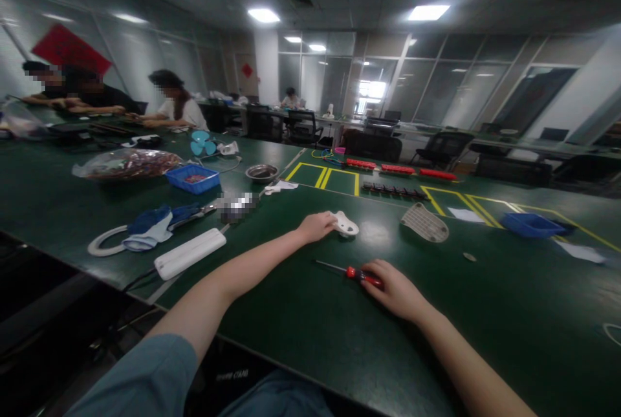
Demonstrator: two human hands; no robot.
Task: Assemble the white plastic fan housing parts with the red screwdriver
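Note:
My left hand point(317, 227) is closed on the near left end of a white, curved plastic part point(346, 223), which has dark openings and sits at or just above the green table. Closer to me, my right hand point(395, 289) wraps its fingers round the red and black handle of a screwdriver point(356, 273). The screwdriver's thin shaft points left, low over the tabletop. To the right of the white part lies a grey-beige perforated plate point(425, 223) with rounded corners. A small oval piece point(469, 256) rests beyond my right hand.
On the left are a white power strip point(191, 253), blue cloth point(150, 220), a blue tray point(193, 179), a metal bowl point(262, 173) and a small fan point(202, 143). A black rack point(395, 191) and another blue tray point(532, 224) stand ahead and right. Several people sit farther back.

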